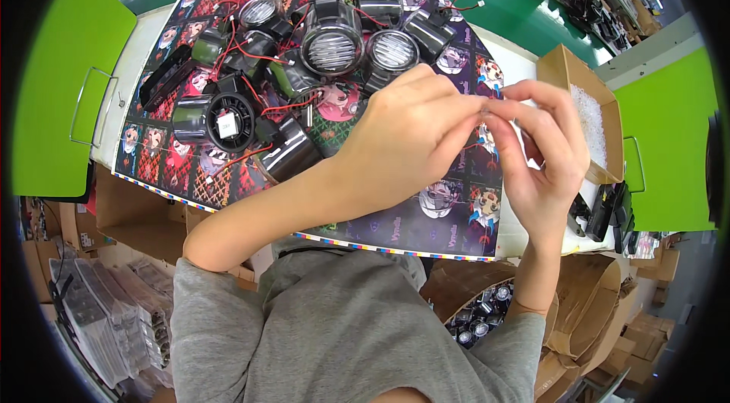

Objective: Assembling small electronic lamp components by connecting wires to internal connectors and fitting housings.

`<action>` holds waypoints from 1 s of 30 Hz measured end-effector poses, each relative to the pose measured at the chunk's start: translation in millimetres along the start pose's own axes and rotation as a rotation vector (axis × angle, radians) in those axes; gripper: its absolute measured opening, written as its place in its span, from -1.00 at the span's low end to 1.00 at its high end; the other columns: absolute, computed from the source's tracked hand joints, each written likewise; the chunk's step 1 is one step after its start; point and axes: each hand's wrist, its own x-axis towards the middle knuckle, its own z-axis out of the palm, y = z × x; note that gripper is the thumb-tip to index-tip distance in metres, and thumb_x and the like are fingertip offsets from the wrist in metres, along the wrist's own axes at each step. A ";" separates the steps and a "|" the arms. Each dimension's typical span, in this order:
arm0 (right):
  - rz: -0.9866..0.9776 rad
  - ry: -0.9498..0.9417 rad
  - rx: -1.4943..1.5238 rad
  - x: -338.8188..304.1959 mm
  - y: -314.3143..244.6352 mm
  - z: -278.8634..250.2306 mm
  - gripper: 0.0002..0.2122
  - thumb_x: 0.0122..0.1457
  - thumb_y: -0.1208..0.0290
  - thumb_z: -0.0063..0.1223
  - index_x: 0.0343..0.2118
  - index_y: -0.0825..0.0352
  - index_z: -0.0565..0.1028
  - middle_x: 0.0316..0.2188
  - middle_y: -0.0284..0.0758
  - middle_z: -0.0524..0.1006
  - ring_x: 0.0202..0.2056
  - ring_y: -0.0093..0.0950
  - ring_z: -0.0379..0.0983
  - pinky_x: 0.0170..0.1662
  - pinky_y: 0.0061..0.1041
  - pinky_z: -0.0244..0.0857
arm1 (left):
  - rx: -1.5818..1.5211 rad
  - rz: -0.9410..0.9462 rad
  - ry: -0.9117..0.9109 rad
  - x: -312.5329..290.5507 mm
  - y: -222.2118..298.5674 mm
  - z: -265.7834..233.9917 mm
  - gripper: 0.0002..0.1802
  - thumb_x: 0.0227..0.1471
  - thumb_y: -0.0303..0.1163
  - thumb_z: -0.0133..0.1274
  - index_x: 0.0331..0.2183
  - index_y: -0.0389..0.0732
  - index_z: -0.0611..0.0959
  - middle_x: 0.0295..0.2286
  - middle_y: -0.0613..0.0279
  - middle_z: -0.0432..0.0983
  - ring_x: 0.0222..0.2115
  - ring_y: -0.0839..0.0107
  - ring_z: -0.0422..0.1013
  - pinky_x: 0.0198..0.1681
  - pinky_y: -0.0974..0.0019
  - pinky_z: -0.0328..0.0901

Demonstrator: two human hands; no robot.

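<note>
My left hand point(411, 125) reaches across the table to the right, its thumb and forefinger pinched together. Its fingertips meet those of my right hand point(544, 148), which pinches at the same spot. Whatever lies between them is too small and hidden to make out. Left of my hands, several black cylindrical fan-like units point(332, 46) with clear housings and red wires lie in a loose pile. One unit point(230, 123) shows a black round fan with a white label. Beside my right hand stands a cardboard box point(608, 163) holding many small clear pieces point(589, 125).
A printed sheet with cartoon figures point(380, 232) covers the white table. Black parts point(601, 213) lie at the table's right edge. Below, an open carton point(585, 312) and a heap of similar units point(480, 315) sit on the right; stacked clear trays point(103, 319) stand on the left.
</note>
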 end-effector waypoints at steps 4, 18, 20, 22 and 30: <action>0.031 0.042 0.037 9.2 6.9 -1.1 -0.86 -0.11 0.69 0.11 -0.43 0.38 0.51 -0.38 -0.27 0.39 -0.54 -0.55 0.36 -0.54 -0.64 0.26 | -0.345 -0.272 -0.109 -3.7 -1.2 -1.2 -0.66 -0.18 -0.53 0.12 -0.24 -0.31 0.54 -0.37 0.08 0.49 -0.38 0.25 0.44 -0.28 0.35 0.31; 0.278 -0.013 0.466 12.0 10.1 7.1 -0.93 0.10 0.63 -0.03 -0.35 0.47 0.42 -0.50 -0.31 0.51 -0.42 -0.60 0.48 -0.38 -0.72 0.30 | -0.184 -0.307 -0.138 -44.5 -20.6 26.3 -0.55 -0.28 -0.33 0.23 -0.27 -0.28 0.50 -0.36 0.15 0.42 -0.31 0.26 0.39 -0.21 0.30 0.28; 0.352 0.022 0.501 10.8 12.5 8.1 -0.92 0.13 0.61 -0.06 -0.31 0.45 0.40 -0.50 -0.30 0.51 -0.44 -0.61 0.46 -0.40 -0.73 0.27 | -0.601 -0.553 -0.047 -42.0 -20.1 29.4 -0.51 -0.30 -0.31 0.23 -0.26 -0.26 0.47 -0.39 0.12 0.43 -0.39 0.28 0.40 -0.35 0.30 0.29; 0.416 0.042 0.515 5.0 18.8 7.4 -0.92 0.15 0.56 -0.07 -0.30 0.40 0.40 -0.53 -0.34 0.52 -0.55 -0.75 0.35 -0.54 -0.81 0.09 | -0.419 -0.350 -0.055 -37.0 -16.5 23.2 -0.55 -0.27 -0.41 0.16 -0.23 -0.25 0.45 -0.43 0.10 0.44 -0.41 0.29 0.42 -0.34 0.33 0.31; 0.535 0.107 0.574 -6.7 7.1 9.1 -0.72 0.12 0.52 0.01 -0.10 0.39 0.32 -0.58 -0.35 0.50 -0.63 -0.81 0.24 -0.58 -0.85 -0.02 | -0.500 -0.436 -0.166 -41.4 -18.8 19.8 -0.67 -0.18 -0.56 -0.10 -0.25 -0.31 0.55 -0.35 0.09 0.52 -0.35 0.38 0.46 -0.26 0.35 0.31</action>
